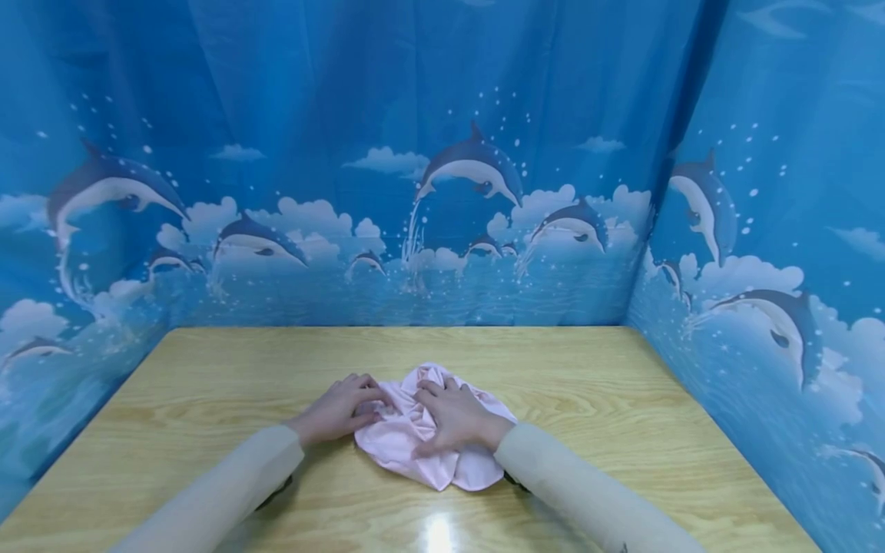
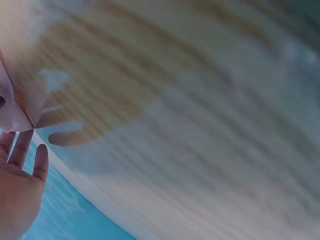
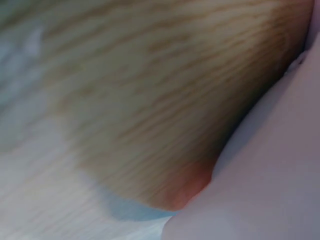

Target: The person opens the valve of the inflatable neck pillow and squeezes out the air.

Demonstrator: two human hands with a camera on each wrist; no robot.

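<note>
A crumpled pale pink cloth lies in a loose heap on the wooden table, with gathered folds in its middle. At its left side is my left hand, its bent fingers reaching onto the folds. In the left wrist view, the fingers of that left hand look loosely extended, tips at the lower edge of the cloth. My right hand rests on top of the heap with fingers spread. Pale cloth fills the right side of the right wrist view, where the right hand is hidden.
The light wood-grain table has a glossy top with reflections. A blue curtain printed with dolphins and clouds runs along the back and both sides of the table. Long light sleeves cover both forearms.
</note>
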